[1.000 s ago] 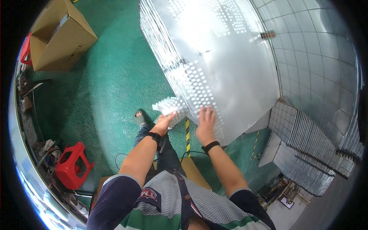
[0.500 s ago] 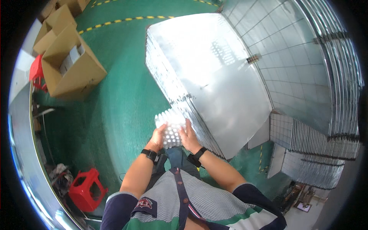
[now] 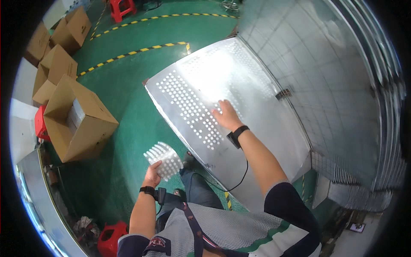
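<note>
My left hand [image 3: 153, 174] grips a curved, clear plastic sheet [image 3: 168, 164] dotted with white round spots, its far edge split into finger-like strips. It is held over the floor, left of a broad silver panel [image 3: 265, 145]. My right hand [image 3: 229, 116] is over that panel with thumb and forefinger apart, holding nothing I can see. Beside and under its fingertips, rows of white round dots [image 3: 180, 92] cover the panel's left and far parts. Glare hides some of them, and I cannot tell whether they sit on a clear sheet.
Raised silver panels with a wire grid [image 3: 308, 64] stand along the right. Open cardboard boxes [image 3: 81, 120] line the left, near a red stool [image 3: 112, 240]. A black cord [image 3: 239, 182] hangs from my right wrist across the panel. Yellow-black tape [image 3: 132, 52] marks the green floor.
My right hand has let go of the dotted plastic and moved right and farther over the panel. The left hand has moved left with the plastic. Rows of dots now show on the panel.
</note>
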Demonstrator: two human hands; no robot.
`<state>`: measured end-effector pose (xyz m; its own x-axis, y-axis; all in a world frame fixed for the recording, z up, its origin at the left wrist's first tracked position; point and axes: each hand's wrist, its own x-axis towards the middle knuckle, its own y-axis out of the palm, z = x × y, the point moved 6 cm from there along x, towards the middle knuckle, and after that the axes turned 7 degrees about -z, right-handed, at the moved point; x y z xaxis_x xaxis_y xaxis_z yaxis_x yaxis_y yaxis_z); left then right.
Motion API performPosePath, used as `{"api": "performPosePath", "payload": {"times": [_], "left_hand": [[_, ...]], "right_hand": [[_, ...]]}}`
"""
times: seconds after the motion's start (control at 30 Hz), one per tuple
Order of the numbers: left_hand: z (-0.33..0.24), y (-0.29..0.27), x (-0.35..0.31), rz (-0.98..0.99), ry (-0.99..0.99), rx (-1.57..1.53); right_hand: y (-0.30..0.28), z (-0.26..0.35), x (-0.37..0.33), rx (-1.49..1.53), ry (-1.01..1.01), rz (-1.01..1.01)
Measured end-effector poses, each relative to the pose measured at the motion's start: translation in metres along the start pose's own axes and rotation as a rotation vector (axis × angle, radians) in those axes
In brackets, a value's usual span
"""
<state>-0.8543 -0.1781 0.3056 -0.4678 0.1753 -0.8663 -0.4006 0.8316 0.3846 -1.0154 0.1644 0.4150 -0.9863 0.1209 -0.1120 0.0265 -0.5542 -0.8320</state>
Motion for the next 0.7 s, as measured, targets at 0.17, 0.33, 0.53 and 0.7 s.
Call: {"api": "performPosePath", "payload": {"times": [0.17, 0.33, 0.53, 0.7], "left_hand": [[-0.047, 0.026, 0.039, 0.05, 0.176, 0.016], [-0.047, 0.037, 0.11, -0.065, 0.071, -0.207], [-0.04, 0.037, 0.109, -0.354, 0.009, -0.179], [-0.034, 0.038, 0.099, -0.128, -0.091, -0.312]], "right_hand": [[0.024, -0.002, 0.067, -0.238, 0.033, 0.017], [0.055, 0.024, 0.051, -0.406, -0.055, -0.006], [0.12, 0.092, -0.031, -0.416, -0.074, 0.041], [0.119, 0.109, -0.043, -0.383, -0.048, 0.139]]}}
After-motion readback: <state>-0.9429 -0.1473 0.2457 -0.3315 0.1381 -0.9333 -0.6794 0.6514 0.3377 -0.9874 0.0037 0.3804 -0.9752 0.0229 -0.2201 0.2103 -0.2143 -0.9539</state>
